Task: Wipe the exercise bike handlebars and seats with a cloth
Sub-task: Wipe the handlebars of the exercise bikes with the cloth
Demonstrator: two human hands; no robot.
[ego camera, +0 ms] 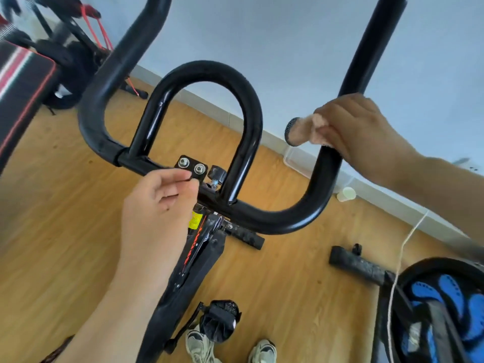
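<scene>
Gripping the cloth [313,128] in the right hand [358,127], fingers curled over it and round the right-side tube of the handlebars [288,221], just beside a short stub [290,131] with a dotted end cap. Reaching with the left hand [157,203] to the bolted bracket [190,166] at the middle of the crossbar, fingers loosely curled, tips at the plate's lower edge; cannot tell whether pinching it or only touching. From the cloth, two ways to go along the tube: up and away toward the top of the view, or down through the bend and leftward along the crossbar toward the left hand. Probably best to slide the cloth lengthwise rather than across, and with the right hand, already on the tube and much the nearer. Left to cover, by this judgement: the centre loop [209,72] and the far left tube [110,74], well apart from the cloth. No seat of this bike plainly in view.
</scene>
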